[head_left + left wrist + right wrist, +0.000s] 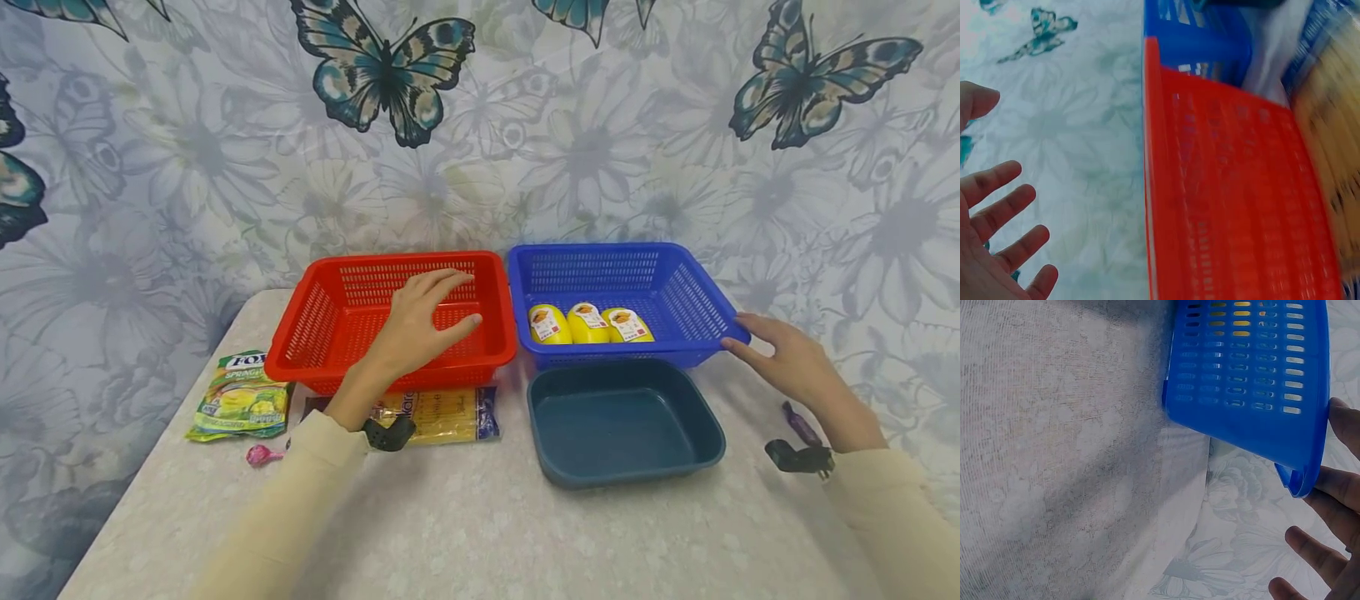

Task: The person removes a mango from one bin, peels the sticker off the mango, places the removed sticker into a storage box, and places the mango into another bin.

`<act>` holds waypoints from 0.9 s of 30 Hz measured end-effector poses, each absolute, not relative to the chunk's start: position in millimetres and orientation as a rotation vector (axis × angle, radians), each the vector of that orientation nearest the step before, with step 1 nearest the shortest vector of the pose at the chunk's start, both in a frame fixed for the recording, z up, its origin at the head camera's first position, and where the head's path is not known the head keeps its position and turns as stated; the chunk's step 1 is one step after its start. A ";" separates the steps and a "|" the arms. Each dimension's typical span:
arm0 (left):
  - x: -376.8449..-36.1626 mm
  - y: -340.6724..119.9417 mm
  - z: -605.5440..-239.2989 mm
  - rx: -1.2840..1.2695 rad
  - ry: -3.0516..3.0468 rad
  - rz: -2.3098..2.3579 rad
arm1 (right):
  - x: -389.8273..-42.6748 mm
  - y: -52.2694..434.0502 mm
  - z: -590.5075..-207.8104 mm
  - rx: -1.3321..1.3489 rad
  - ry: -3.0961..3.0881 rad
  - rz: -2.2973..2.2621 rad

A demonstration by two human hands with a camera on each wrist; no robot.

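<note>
My left hand (427, 325) hovers over the red basket (300, 321), fingers spread and thumb apart, holding nothing. In the left wrist view its fingers (1007, 212) stand away from the red rim. My right hand (791, 358) pinches the front right corner of the blue basket (693, 292) between thumb and fingers; in the right wrist view the other fingers (1316, 550) extend below the corner. Three yellow rounded packs (588, 323) with white labels lie along the front inside the blue basket. No contents show in the red basket.
A dark teal tub (626, 429) stands before the blue basket. A pasta packet (450, 414) lies partly under the red basket's front. Left of it are a green FOX'S candy bag (243, 392) and a pink lollipop (260, 454). A small purple item (801, 423) lies by my right wrist.
</note>
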State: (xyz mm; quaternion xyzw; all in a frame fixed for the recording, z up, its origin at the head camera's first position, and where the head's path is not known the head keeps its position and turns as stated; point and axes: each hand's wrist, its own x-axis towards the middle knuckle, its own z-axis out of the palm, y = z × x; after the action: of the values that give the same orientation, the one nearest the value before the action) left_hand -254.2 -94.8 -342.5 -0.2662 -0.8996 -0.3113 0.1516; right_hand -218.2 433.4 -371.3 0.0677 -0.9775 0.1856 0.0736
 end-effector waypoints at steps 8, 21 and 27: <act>-269.9 -47.0 -337.2 -0.818 -2.646 -0.936 | -220.1 432.6 -369.9 0.245 -2.918 0.524; -290.7 13.2 -339.4 -0.896 -2.698 -0.946 | -222.0 431.1 -371.2 0.229 -2.961 0.530; -299.8 36.9 -341.5 -0.954 -2.757 -0.893 | -221.1 432.3 -370.1 0.218 -2.953 0.538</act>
State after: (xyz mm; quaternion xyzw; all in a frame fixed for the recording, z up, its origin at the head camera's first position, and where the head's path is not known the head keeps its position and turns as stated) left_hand -299.8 36.9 -341.5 -0.3124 -0.9027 -0.2925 0.0451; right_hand -221.1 432.3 -370.1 0.0723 -0.9791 0.1784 0.0661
